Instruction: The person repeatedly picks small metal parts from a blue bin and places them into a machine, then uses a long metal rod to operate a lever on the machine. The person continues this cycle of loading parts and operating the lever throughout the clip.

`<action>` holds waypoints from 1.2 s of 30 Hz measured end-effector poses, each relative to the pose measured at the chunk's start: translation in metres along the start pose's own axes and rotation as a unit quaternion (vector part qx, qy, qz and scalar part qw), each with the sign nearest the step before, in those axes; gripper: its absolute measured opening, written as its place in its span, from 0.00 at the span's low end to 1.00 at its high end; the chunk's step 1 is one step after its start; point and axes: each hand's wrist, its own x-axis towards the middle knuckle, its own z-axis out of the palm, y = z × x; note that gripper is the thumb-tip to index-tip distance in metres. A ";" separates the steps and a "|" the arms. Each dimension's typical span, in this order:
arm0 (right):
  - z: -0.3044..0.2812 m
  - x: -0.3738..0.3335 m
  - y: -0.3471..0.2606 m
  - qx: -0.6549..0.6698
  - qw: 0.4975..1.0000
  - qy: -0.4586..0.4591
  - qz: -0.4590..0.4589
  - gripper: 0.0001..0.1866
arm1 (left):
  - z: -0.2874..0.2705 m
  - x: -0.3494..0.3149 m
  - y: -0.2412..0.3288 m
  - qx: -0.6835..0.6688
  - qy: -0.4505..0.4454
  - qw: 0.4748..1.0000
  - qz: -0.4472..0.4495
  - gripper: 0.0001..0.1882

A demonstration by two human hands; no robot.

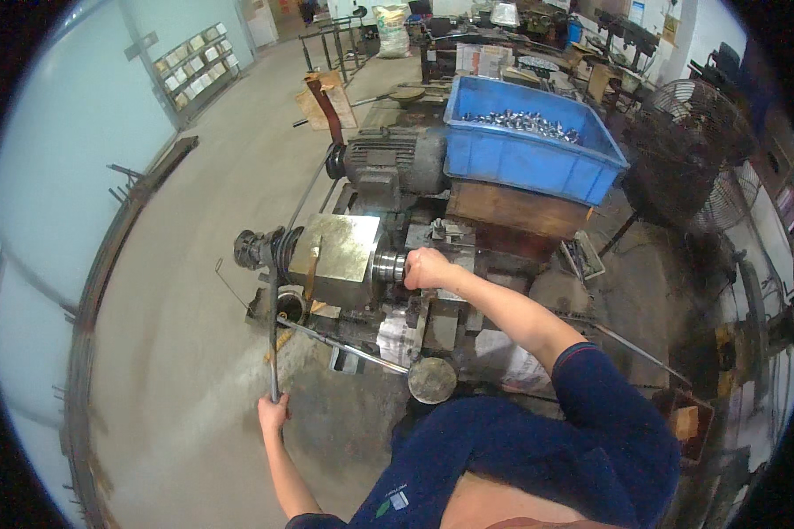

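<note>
My left hand (273, 412) is wrapped round the lower end of a long metal lever (273, 353), which runs up beside the belt pulley of a small lathe (340, 251). Out to the right, my right hand (425, 267) is closed right at the front of the shiny steel spindle nose (390, 266). Whatever its fingers pinch is hidden behind them. A bright flat metal plate (344, 245) covers the top of the headstock. Below the spindle, a second rod (344, 347) slants toward a round metal disc (432, 380) close to my body.
Behind the lathe sits a grimy electric motor (393, 163) with a drive belt. A blue crate (529, 159) of small shiny metal parts stands on a wooden box (512, 212). A large floor fan (692, 145) is at the right, and a metal rail (119, 229) runs along the left wall.
</note>
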 end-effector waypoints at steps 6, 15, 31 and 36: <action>0.008 -0.003 -0.007 -0.084 0.996 0.003 -0.042 0.14 | 0.000 -0.006 0.010 0.034 0.018 0.999 0.000 0.12; -0.005 -0.008 0.002 -0.118 0.981 0.077 -0.137 0.11 | 0.001 0.006 -0.010 0.025 0.017 0.999 0.012 0.12; -0.284 -0.014 0.112 -0.221 0.936 0.267 0.062 0.17 | 0.002 0.012 -0.014 -0.045 -0.014 0.999 -0.021 0.10; -0.281 -0.030 0.111 -0.171 0.911 0.375 0.023 0.19 | -0.001 -0.009 0.009 -0.017 0.004 1.000 0.005 0.11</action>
